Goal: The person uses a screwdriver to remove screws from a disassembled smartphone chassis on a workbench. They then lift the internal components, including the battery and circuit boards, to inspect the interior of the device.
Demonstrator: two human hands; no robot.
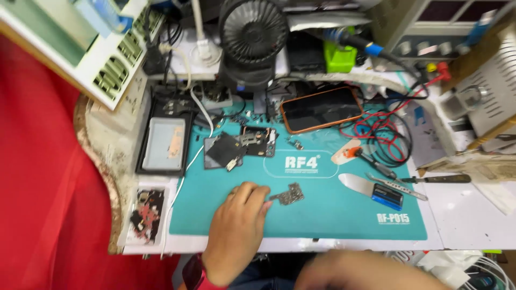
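1. Here, at a crowded repair bench, a person's left hand (236, 228) rests on a teal work mat (333, 215), knuckles up, a dark band at the wrist.
2. Its fingertips (264, 203) pinch the left end of a small circuit board (290, 194), grey and jagged-edged. The board lies flat on the mat, near its middle, just below the mat's printed oval.
3. The right hand (365, 271) shows only as a blur at the bottom edge, off the mat. Whether it is open, closed or holding anything, I cannot tell.
4. Above the board, toward the back of the mat: an opened phone body (258, 141) with its insides showing, and a dark square part (223, 151) just to its left.
5. Further back, a phone in an orange case (321, 109) lies screen up, tilted.
6. To the right on the mat: a metal spatula blade (356, 183), tweezers (395, 185), a small blue box (387, 196), all close together. A tangle of red and black leads (384, 134) lies behind them.
7. Left of the mat, a black tray with a grey lid (164, 144); below it a small dish of loose parts (146, 214). A white cable (188, 166) runs down along the mat's left edge.
8. At the back stands a black desk fan (252, 32).
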